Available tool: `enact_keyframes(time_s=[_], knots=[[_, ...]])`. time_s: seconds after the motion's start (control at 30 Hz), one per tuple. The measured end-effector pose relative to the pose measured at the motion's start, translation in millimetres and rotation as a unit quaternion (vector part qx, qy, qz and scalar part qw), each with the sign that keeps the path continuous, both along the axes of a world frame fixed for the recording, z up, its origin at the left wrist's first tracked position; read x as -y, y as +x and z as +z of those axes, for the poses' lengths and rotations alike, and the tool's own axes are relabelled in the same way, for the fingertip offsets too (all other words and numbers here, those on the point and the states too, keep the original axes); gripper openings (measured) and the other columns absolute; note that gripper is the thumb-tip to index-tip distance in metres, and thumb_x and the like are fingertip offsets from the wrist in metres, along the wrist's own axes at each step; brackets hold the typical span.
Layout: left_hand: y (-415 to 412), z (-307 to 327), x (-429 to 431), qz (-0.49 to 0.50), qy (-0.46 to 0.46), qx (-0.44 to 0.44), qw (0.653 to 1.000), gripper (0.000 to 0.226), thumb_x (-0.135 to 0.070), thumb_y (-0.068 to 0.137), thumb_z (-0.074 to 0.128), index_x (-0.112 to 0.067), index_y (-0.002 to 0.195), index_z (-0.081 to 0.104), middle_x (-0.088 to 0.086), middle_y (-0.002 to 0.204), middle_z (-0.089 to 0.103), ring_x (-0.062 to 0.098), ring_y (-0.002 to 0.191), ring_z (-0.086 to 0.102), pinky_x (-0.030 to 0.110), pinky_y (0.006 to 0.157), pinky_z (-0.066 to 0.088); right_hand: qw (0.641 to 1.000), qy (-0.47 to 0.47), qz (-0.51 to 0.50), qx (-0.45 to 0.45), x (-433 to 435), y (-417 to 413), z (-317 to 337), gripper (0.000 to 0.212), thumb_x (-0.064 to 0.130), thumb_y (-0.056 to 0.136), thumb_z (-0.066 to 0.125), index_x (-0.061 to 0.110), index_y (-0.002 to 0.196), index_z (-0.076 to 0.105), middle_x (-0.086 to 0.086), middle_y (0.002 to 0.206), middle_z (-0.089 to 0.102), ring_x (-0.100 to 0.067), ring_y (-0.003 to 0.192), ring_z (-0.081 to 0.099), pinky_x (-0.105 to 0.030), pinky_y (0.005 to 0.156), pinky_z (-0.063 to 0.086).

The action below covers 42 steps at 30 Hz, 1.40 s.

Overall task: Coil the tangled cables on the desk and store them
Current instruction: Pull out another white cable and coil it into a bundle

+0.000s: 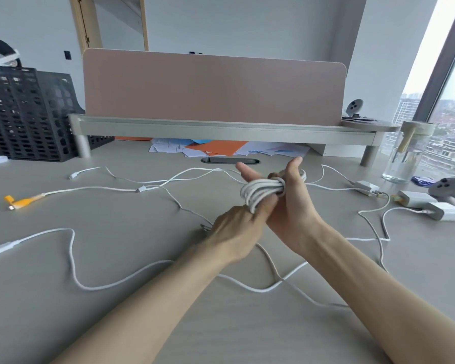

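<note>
**Both grips on one white coil above the bench**

We see the right grip (289, 203) turned palm-up, thumb raised, with the coiled cable (260, 191) lying across it. A few turns wrap crosswise round the bundle beside the thumb. The left grip (237, 227) reaches in from below, its fingers curled round the lower loops of that same coil. The coil is held just above the bench (116, 324), near its middle.

Under and around the hands, loose white cables (71, 248) sprawl over the bench top, one ending in a USB plug at the left edge. An orange-tipped cable (24, 200) lies well to the left. To the right sit white chargers (444, 214), a grey controller (449, 187) and a clear glass jar (405, 153). Behind the hands a shelf riser (221, 130) carries a pink divider panel (213, 88), with coloured papers (216, 148) underneath. Black crates (24, 114) stand at the far left.
</note>
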<state>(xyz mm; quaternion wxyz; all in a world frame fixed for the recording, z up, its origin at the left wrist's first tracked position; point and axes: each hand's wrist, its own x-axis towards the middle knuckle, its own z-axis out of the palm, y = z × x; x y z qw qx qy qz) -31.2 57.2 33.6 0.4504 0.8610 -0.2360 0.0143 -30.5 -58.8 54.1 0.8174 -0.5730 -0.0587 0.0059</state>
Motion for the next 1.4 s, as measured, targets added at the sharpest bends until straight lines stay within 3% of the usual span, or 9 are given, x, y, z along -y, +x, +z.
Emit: enact_keyframes(time_s=[0.07,0.17,0.27,0.37,0.5,0.7,1.1,1.27,1.4], knots=[[-6.9,-1.1,2.7,0.03,0.089,0.048,0.994,0.038,-0.034,0.104,0.025,-0.021,0.138,0.036,0.015,0.124,0.053,0.039,0.098,0.055,0.043,0.077,0.046,0.998,-0.06,-0.012,0.012,-2.6,-1.3,0.1,0.095,0.079,0.089,0.012,0.008,0.14,0.049,0.012,0.117,0.072,-0.002,0.095,0.07,-0.027,0.089,0.046],[-4.2,1.8,-1.6,-0.018,0.063,0.022,0.998,0.039,-0.048,0.102,0.02,-0.031,0.105,0.055,0.004,0.098,0.063,0.032,0.087,0.056,0.043,0.079,0.045,0.983,-0.165,-0.058,0.059,-6.5,-7.0,2.0,0.088,0.077,0.09,0.009,0.022,0.125,0.067,0.003,0.111,0.075,-0.018,0.106,0.068,-0.042,0.104,0.046],[4.0,2.4,-5.2,-0.071,-0.033,-0.027,0.997,0.06,-0.066,0.094,0.013,-0.024,0.064,0.043,-0.007,0.057,0.043,0.016,0.053,0.04,0.036,0.06,0.038,0.948,-0.278,-0.084,0.127,-3.7,-12.7,3.1,0.074,0.073,0.093,0.007,0.043,0.114,0.071,0.002,0.102,0.075,-0.035,0.101,0.066,-0.032,0.089,0.052],[1.2,11.2,-6.2,-0.128,-0.128,-0.158,0.971,0.057,-0.06,0.099,0.014,-0.02,0.06,0.03,-0.003,0.049,0.02,0.012,0.041,0.016,0.024,0.044,0.013,0.926,-0.289,-0.121,0.213,5.9,-13.1,2.3,0.056,0.056,0.102,0.021,0.031,0.118,0.069,0.012,0.114,0.069,-0.006,0.11,0.061,-0.011,0.088,0.042],[2.0,21.6,-13.1,-0.159,-0.152,-0.223,0.95,0.048,-0.056,0.099,0.023,-0.024,0.064,0.029,-0.007,0.052,0.014,0.01,0.043,0.009,0.022,0.041,0.007,0.9,-0.336,-0.078,0.267,16.6,-8.8,-7.1,0.023,0.036,0.103,0.037,0.019,0.101,0.052,-0.004,0.115,0.068,-0.015,0.103,0.066,-0.022,0.087,0.048],[15.3,23.1,-28.7,-0.139,-0.108,-0.119,0.977,0.033,-0.033,0.103,0.038,-0.02,0.073,0.045,-0.01,0.053,0.023,0.008,0.047,0.018,0.02,0.042,0.015,0.835,-0.488,-0.102,0.234,30.0,1.6,-12.5,0.032,0.053,0.098,0.034,0.032,0.082,0.051,0.012,0.076,0.054,-0.015,0.075,0.05,-0.04,0.076,0.044],[28.0,1.9,-22.9,-0.07,-0.22,0.025,0.973,0.012,-0.003,0.096,0.051,-0.008,0.087,0.057,0.004,0.069,0.051,0.001,0.052,0.039,0.014,0.051,0.033,0.983,-0.165,-0.02,0.075,11.5,-12.6,6.2,0.019,0.023,0.098,0.055,0.006,0.089,0.057,-0.013,0.073,0.054,-0.025,0.067,0.046,-0.032,0.063,0.04],[29.2,-8.9,-12.7,-0.053,-0.064,0.105,0.991,0.02,-0.017,0.099,0.049,-0.022,0.081,0.057,-0.007,0.07,0.056,0.008,0.058,0.042,0.025,0.06,0.036,0.989,-0.068,-0.118,0.063,13.2,-9.0,10.8,0.023,0.022,0.1,0.053,0.012,0.079,0.056,-0.003,0.062,0.061,-0.015,0.058,0.055,-0.022,0.055,0.048],[25.2,-6.1,-9.0,-0.125,-0.151,0.014,0.98,0.023,-0.021,0.095,0.059,-0.032,0.115,0.063,0.009,0.096,0.068,0.009,0.07,0.048,0.019,0.066,0.043,0.98,-0.083,-0.167,0.075,12.1,-11.6,7.4,0.032,0.022,0.101,0.054,0.008,0.074,0.064,-0.006,0.067,0.07,-0.016,0.057,0.063,-0.022,0.053,0.051]])
